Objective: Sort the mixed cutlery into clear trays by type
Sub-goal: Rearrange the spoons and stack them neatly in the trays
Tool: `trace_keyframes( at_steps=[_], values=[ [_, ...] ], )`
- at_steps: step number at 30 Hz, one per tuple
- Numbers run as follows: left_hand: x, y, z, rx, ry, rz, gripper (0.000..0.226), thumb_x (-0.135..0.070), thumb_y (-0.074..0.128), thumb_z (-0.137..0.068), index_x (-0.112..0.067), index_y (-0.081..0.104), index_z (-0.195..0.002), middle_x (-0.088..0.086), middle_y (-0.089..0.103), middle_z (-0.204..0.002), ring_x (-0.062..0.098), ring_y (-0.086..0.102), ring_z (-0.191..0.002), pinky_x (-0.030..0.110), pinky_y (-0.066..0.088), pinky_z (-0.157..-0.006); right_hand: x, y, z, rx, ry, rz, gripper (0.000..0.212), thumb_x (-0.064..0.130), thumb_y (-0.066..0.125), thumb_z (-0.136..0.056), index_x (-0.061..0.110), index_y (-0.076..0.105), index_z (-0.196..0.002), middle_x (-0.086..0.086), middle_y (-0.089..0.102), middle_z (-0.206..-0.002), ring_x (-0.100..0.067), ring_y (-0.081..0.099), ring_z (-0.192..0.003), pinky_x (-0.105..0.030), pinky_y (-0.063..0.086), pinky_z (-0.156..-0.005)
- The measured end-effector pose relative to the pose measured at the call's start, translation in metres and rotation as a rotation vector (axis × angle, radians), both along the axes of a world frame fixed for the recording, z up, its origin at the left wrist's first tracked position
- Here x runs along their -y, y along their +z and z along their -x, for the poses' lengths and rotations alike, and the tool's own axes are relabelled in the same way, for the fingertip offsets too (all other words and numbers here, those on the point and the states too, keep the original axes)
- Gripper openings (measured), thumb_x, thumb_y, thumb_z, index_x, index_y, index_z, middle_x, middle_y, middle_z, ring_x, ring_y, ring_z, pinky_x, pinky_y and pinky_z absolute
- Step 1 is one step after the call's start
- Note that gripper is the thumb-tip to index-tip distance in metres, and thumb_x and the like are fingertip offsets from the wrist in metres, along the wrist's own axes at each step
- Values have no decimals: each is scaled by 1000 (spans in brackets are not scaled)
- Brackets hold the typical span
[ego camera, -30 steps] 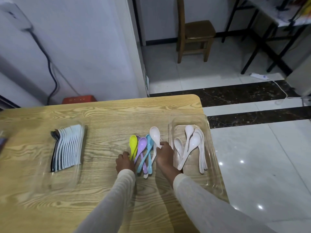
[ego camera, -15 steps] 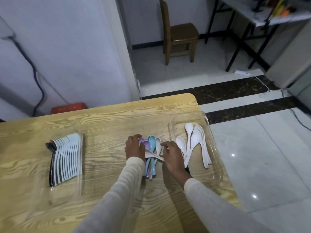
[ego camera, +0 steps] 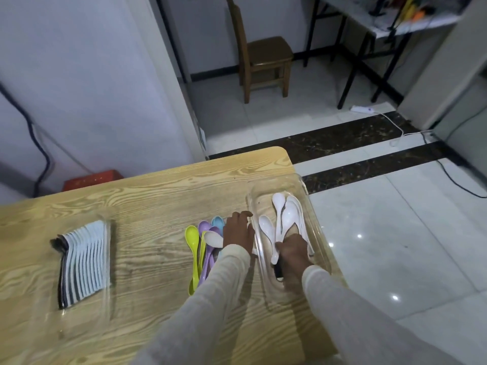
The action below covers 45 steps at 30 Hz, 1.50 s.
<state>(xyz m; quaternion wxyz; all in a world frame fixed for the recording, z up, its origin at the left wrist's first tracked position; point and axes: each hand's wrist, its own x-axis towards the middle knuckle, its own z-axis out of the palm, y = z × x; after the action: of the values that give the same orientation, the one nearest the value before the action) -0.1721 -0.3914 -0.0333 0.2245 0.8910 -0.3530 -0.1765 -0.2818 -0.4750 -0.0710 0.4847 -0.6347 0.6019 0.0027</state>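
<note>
Where the right hand (ego camera: 292, 252) comes down, it is inside the clear plastic tray (ego camera: 279, 177) at the right edge of the wooden desk (ego camera: 147, 201). Its fingers bend down onto the near ends of the white plastic spoons (ego camera: 288, 214) that lie in that tray. I cannot tell if it is pinching a handle or only touching. The spoon bowls point away from the hand, toward the far end of the tray. A small dark thing (ego camera: 278, 271) peeks out under this hand, but I cannot tell what it is.

The left hand (ego camera: 238, 231) is just beside the tray, on the desk. It lies flat with loose fingers on top of a little bunch of coloured plastic spoons and does not hold any of them. A yellow-green spoon (ego camera: 191, 235), a purple spoon (ego camera: 204, 226) and a light blue spoon (ego camera: 218, 222) stick out to the left of it, side by side. One more white spoon bowl (ego camera: 213, 238) lies across them, touching the hand. Both arms wear pale long sleeves.

Far to the left, a second clear tray (ego camera: 79, 318) holds a neat row of thin white pieces (ego camera: 84, 262) packed tight together, with dark ones at the left end.

Past the desk are a brown wooden chair (ego camera: 263, 56), a red box (ego camera: 92, 179) by the wall and a white power strip (ego camera: 361, 109) on the floor.
</note>
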Motion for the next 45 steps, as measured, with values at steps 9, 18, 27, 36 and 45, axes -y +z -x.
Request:
trace_keyframes(
  at_steps=[9,18,27,36,45],
  values=[
    [36,4,22,6,39,-146,39,-6,41,-91,-14,45,-128,11,49,-124,26,44,-119,35,33,-93,21,21,3,91,-41,87,30,-7,41,-89,-4,42,-119,-20,58,-114,-34,58,-100,-29,40,-69],
    [72,-14,65,-190,162,-415,49,-12,50,-91,-7,31,-135,16,32,-139,30,38,-129,36,34,-103,53,36,-1,339,-30,102,14,6,39,-93,19,38,-98,5,53,-76,-16,56,-65,-43,52,-58],
    [80,-40,80,-163,268,-489,47,-18,31,-99,-10,21,-144,19,40,-138,32,42,-128,36,34,-105,72,32,-3,360,5,34,12,9,44,-92,21,40,-96,5,55,-77,-25,62,-75,-48,54,-63],
    [98,-12,70,-207,443,-351,53,-12,56,-89,0,30,-133,17,36,-132,31,46,-120,31,39,-98,80,31,0,298,-16,46,17,7,46,-92,22,40,-96,7,51,-75,-32,63,-83,-57,53,-70],
    [28,33,15,-238,549,94,34,-2,54,-87,2,55,-121,23,63,-109,32,59,-106,22,33,-74,57,54,-17,450,-25,73,12,2,46,-93,12,42,-98,9,53,-73,-18,59,-68,-34,47,-56]
  ],
)
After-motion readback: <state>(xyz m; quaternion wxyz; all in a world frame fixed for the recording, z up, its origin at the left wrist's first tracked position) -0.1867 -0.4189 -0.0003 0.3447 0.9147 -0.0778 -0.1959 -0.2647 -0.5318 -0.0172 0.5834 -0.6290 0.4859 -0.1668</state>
